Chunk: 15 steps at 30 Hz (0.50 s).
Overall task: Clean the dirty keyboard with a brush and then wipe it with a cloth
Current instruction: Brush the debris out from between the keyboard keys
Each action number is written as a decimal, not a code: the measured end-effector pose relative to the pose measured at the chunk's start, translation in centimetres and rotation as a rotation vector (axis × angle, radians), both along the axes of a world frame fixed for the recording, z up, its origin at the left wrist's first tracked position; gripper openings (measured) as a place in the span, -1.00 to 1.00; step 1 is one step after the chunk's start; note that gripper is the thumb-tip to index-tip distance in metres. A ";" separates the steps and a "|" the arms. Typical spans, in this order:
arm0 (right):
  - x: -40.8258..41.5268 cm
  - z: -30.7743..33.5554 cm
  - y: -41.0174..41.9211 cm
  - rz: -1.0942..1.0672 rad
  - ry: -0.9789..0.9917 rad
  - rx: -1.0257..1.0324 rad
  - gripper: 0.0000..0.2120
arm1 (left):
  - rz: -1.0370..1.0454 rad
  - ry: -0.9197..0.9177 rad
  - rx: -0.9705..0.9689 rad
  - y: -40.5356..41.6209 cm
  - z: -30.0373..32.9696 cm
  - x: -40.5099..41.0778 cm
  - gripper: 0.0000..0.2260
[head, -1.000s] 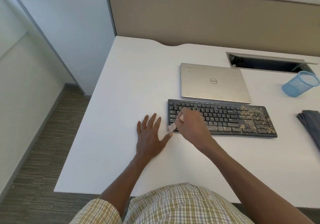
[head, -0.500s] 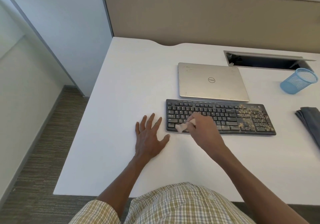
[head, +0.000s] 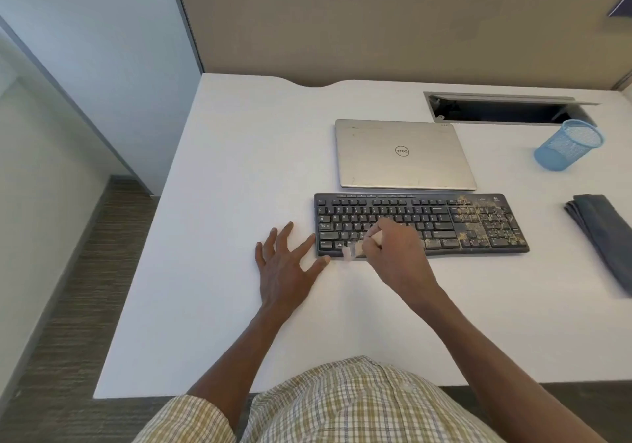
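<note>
1. The black keyboard [head: 420, 225] lies on the white desk [head: 239, 169], just in front of a closed silver laptop [head: 403, 153]. Tan crumbs cover its right end, thickest over the number pad; the left and middle keys look mostly free of them.
2. The right hand [head: 396, 251] has its fingers curled round a small pale brush [head: 355, 249], whose blurred tip sits at the bottom row of keys near the left end.
3. The left hand [head: 284, 264] rests flat on the desk, fingers spread, with thumb and forefinger tips touching the keyboard's left edge, seemingly to steady it.
4. By my reading, the brushing step is under way and well short of done.
5. The next move calls for working the brush rightward into the crumbed keys.
6. The folded grey cloth [head: 602, 234] waits well apart at the right, near a blue mesh cup [head: 567, 145]; wiping is not yet begun.
</note>
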State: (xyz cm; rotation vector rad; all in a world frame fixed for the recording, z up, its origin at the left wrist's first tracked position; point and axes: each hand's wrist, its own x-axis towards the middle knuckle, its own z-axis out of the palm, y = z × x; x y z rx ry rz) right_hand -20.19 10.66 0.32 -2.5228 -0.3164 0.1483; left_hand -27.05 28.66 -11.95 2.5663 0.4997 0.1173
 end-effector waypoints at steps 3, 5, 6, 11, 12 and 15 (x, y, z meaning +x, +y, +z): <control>0.4 0.0 0.7 -0.037 -0.043 0.047 -0.93 | -0.003 -0.016 -0.008 0.0 -0.1 0.0 -0.48; 0.4 -0.1 1.0 0.002 -0.022 -0.003 -0.91 | -0.003 -0.025 -0.014 0.1 -0.3 -0.1 -0.46; 0.4 0.0 1.0 0.029 -0.007 -0.052 -0.90 | -0.003 -0.032 -0.010 0.1 -0.3 -0.1 -0.46; 1.4 1.4 0.7 0.030 -0.012 -0.014 -0.89 | -0.002 -0.047 0.004 0.1 -0.6 -0.1 -0.47; 1.9 1.6 1.0 0.013 -0.037 0.020 -0.89 | -0.002 -0.049 0.004 0.1 -0.7 -0.1 -0.48; 2.8 1.6 2.2 -0.019 -0.054 0.075 -0.91 | -0.002 -0.055 0.005 0.2 -0.7 -0.1 -0.48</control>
